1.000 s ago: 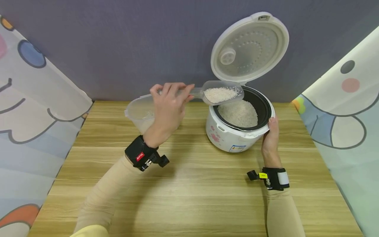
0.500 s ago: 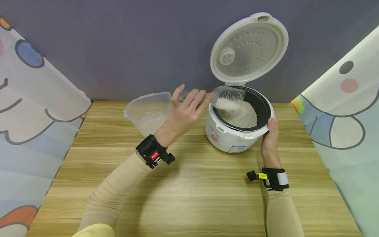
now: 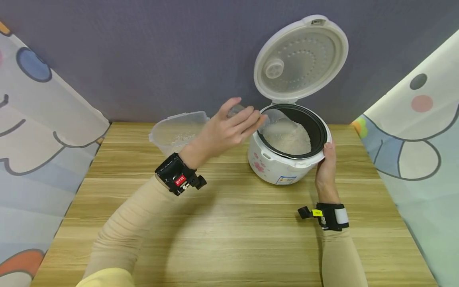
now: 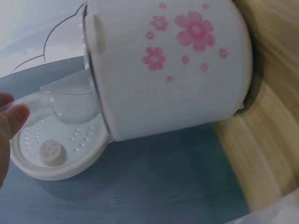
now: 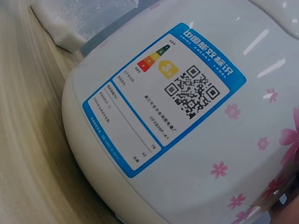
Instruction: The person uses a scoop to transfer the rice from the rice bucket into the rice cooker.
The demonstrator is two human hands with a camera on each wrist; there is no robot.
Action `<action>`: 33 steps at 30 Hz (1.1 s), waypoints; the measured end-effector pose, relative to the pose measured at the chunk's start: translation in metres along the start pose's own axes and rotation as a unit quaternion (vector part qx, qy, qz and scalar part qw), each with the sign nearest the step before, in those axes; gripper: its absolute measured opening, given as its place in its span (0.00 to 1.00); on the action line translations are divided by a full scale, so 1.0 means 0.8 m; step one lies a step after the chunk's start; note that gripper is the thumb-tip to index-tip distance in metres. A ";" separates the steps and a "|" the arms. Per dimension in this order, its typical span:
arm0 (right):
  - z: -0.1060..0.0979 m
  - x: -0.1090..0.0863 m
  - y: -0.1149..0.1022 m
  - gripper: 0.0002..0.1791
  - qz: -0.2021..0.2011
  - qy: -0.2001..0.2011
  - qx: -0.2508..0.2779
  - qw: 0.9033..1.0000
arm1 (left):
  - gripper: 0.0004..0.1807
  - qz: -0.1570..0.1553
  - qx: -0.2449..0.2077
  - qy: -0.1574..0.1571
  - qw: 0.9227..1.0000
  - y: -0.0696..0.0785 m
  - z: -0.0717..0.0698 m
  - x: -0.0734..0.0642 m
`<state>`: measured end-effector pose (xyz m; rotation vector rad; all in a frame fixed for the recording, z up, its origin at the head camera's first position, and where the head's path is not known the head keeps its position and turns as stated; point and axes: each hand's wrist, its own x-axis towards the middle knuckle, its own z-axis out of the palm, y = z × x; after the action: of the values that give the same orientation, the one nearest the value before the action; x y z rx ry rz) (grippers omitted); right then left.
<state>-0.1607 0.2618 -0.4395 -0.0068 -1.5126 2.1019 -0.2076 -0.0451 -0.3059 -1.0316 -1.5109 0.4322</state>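
My left hand (image 3: 231, 129) grips the handle of a clear plastic scoop (image 3: 273, 116), tipped steeply over the left rim of a white rice cooker (image 3: 263, 169). Inside the cooker's dark inner pot (image 3: 317, 133) lies a mound of white rice (image 3: 299, 142), right under the scoop's mouth. In the left wrist view, the scoop (image 4: 74, 105) leans into the cooker's opening beside the raised lid. My right hand (image 3: 327, 171) holds the cooker's right side, thumb up at the rim, its other fingers hidden behind the body. The right wrist view shows the energy label (image 5: 163, 100) up close.
A translucent tub (image 3: 170, 129) with rice in it stands left of the cooker, partly hidden by my left hand. The cooker's lid (image 3: 301, 59) stands raised before the grey back wall (image 3: 161, 59). The wooden table (image 3: 244, 239) extends toward me; cartoon-printed panels flank it.
My left hand has moved right and turned over, tilting the scoop from level to steep. Its rice has slid out into the cooker's pot. The right hand stays on the cooker.
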 end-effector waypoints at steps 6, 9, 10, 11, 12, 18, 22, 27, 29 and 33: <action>-0.001 -0.001 -0.001 0.36 -0.001 -0.001 0.005 1.000 | 0.20 0.052 0.039 -0.008 0.998 -0.019 -0.004 0.011; -0.001 -0.002 -0.001 0.36 -0.002 0.001 0.007 1.000 | 0.20 0.089 0.039 -0.003 0.995 -0.025 -0.010 0.018; -0.001 -0.002 -0.001 0.36 -0.003 0.001 0.005 1.000 | 0.20 0.101 0.035 -0.001 0.994 -0.027 -0.011 0.020; -0.001 -0.002 -0.002 0.35 -0.003 0.001 0.005 1.000 | 0.20 0.113 0.033 0.001 0.993 -0.029 -0.013 0.022; -0.001 -0.002 -0.001 0.35 -0.003 0.002 0.006 1.000 | 0.21 0.124 0.033 0.001 0.992 -0.031 -0.014 0.024; -0.002 -0.002 -0.003 0.35 -0.006 0.009 0.011 1.000 | 0.27 0.147 0.055 0.007 0.988 -0.039 -0.019 0.031; -0.003 -0.002 -0.004 0.34 -0.011 0.005 0.014 1.000 | 0.28 0.134 0.073 -0.007 0.988 -0.042 -0.020 0.033; -0.001 -0.002 -0.003 0.35 -0.009 0.002 0.016 1.000 | 0.25 0.148 0.056 -0.027 0.987 -0.037 -0.022 0.034; 0.000 -0.002 -0.004 0.36 -0.009 0.002 0.016 1.000 | 0.24 0.146 0.056 -0.029 0.987 -0.034 -0.022 0.034; 0.003 -0.003 -0.006 0.36 -0.004 0.003 0.017 1.000 | 0.21 0.140 0.049 -0.020 0.989 -0.025 -0.020 0.031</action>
<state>-0.1576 0.2600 -0.4353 0.0044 -1.4714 2.1193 -0.1981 -0.0410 -0.2720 -1.1672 -1.3707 0.7210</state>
